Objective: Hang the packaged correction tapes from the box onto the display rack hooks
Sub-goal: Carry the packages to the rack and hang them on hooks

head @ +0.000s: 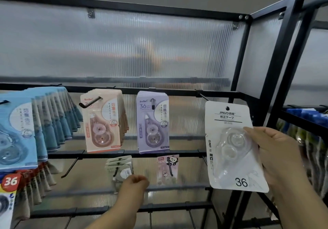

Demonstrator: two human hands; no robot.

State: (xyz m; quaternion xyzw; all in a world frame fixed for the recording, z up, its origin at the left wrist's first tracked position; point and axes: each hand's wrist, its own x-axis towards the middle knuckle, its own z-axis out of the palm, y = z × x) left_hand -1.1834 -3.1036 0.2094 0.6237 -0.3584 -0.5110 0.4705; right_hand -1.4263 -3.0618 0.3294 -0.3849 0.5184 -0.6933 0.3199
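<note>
Hanging at the far left of the display rack (pixel 276 60) is a thick fan of blue correction tape packs (pixel 26 122), with red-labelled "36" packs (pixel 10 182) crowded beneath them. Next along the upper crossbar come a stack of peach correction tape packs (pixel 103 122) and then a stack of lilac correction tape packs (pixel 152 122), each on its own black hook. On the row below, a bare hook (pixel 70 168) juts out at a slant, followed by a few grey-green packs (pixel 120 166) and a single pink panda pack (pixel 167 168).

The left hand (pixel 134 184) is raised just in front of the lower edge of the grey-green packs. Its fingers are curled inward, but it is blurred, and it cannot be told whether it grips anything.

Further right, an empty upper hook (pixel 202 95) sticks out from the crossbar. The white JINUO correction tape pack (pixel 232 147) is held up in the air just below and to the right of it. It is slightly tilted, with its hang hole at the top close to the hook tip but not threaded on. The right hand (pixel 276 150) pinches this pack by its right edge, thumb on the clear blister at the front and fingers behind.

A ribbed translucent panel (pixel 142 51) backs the rack, and at the far right a neighbouring shelf (pixel 305 115) holds blue and green goods.
</note>
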